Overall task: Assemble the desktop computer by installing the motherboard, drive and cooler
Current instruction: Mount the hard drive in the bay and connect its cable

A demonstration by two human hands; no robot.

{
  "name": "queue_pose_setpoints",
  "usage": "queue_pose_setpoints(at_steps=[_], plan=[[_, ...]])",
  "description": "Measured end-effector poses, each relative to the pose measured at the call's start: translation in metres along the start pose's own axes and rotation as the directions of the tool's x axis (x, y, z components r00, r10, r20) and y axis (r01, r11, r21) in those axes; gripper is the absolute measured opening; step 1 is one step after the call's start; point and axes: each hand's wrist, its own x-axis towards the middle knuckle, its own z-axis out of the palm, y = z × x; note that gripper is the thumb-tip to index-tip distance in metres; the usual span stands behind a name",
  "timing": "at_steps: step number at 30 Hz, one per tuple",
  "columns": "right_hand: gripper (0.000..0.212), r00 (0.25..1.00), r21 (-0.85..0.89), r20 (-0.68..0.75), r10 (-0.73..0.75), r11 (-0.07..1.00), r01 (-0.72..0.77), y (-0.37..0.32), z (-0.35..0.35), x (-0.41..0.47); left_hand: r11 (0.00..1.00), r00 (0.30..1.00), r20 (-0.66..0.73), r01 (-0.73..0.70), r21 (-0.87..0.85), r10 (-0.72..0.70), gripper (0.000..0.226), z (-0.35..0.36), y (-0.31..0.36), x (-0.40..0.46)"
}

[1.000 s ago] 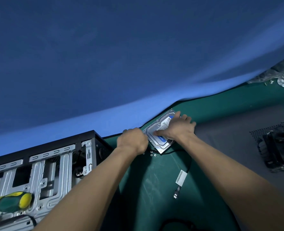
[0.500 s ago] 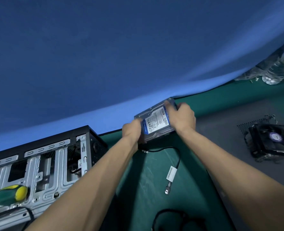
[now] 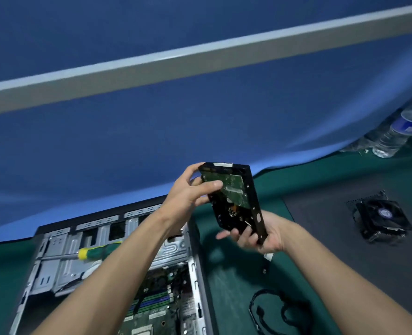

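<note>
Two bare forearms reach up from the bottom edge, over the open computer case point(image 3: 195, 274) that lies on the green mat point(image 3: 229, 298). Inside the case the motherboard point(image 3: 156, 308) sits low in view, with blue memory slots showing, and a screwdriver point(image 3: 96, 252) with a green and yellow handle lies across the metal drive bay further up. To the right of the case a black cable point(image 3: 275, 308) loops on the mat.

Above the case's right wall both hands hold the hard drive point(image 3: 236, 201) in the air, tilted on edge with its green circuit board facing the camera. The left hand point(image 3: 188, 192) grips its upper end, thumb across the board; the right hand point(image 3: 260, 235) cups its lower end, fingers curled under it.

Further right, the cooler point(image 3: 382, 220) with its black fan rests on a dark grey panel point(image 3: 321, 213). At the far right, what looks like a clear water bottle point(image 3: 398, 131) stands against the blue backdrop point(image 3: 152, 146), though it is blurred.
</note>
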Motion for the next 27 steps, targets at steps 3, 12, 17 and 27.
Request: queue_pose_setpoints(at_steps=[3, 12, 17, 27], plan=[[0.043, 0.996, -0.141, 0.086, 0.023, 0.990, -0.011, 0.020, 0.025, -0.005, 0.998, 1.000, -0.027, -0.012, 0.061, 0.014, 0.050, -0.017, 0.010, -0.025], [0.031, 0.969, -0.308, -0.147, -0.200, 0.940, 0.147, 0.044, 0.091, -0.021, 0.987, 0.964, -0.234, -0.097, 0.130, 0.125, 0.030, -0.066, 0.021, -0.077], [0.040, 0.940, -0.222, -0.167, -0.298, 0.940, 0.258, 0.046, 0.120, -0.024, 0.999, 0.919, -0.391, -0.038, 0.031, 0.047, 0.038, -0.092, 0.026, -0.090], [0.016, 0.491, -0.485, -0.374, -0.787, 0.617, 0.620, 0.062, 0.168, -0.014, 0.914, 0.941, -0.106, 0.280, -0.293, -0.322, 0.004, -0.138, 0.015, -0.123]])
